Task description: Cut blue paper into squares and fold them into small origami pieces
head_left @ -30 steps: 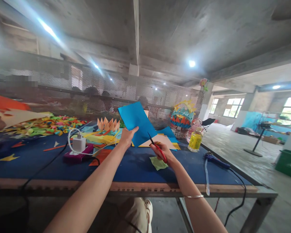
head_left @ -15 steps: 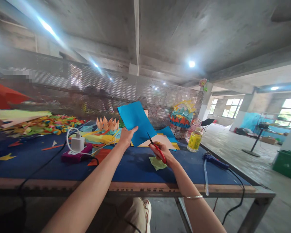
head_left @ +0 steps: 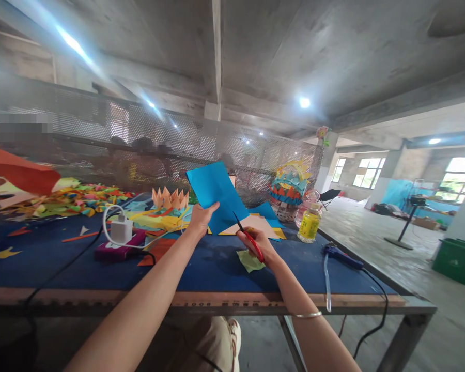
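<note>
My left hand [head_left: 202,219] pinches the lower left edge of a blue paper sheet [head_left: 216,192], held up and tilted above the table. Red-handled scissors [head_left: 252,243] are gripped in my right hand [head_left: 258,244], their dark blades pointing up and left at the sheet's lower right part. Whether the blades touch the paper I cannot tell. Below the scissors a pale green paper piece [head_left: 250,261] lies on the blue tabletop [head_left: 213,274]. Behind the hands rest a pale pink sheet [head_left: 261,225] and more blue paper [head_left: 270,213].
A purple power block [head_left: 120,247] with a white charger, paper scraps [head_left: 81,199] and a peach paper crown [head_left: 169,200] are on the left. To the right are a yellow bottle [head_left: 309,225], a decorated basket [head_left: 289,194] and a glue gun [head_left: 343,257]. Another person's hand holds red paper [head_left: 27,173].
At the far left the red paper has moved right and down. The view has shifted slightly. My hands, the blue sheet and the scissors keep nearly the same positions.
</note>
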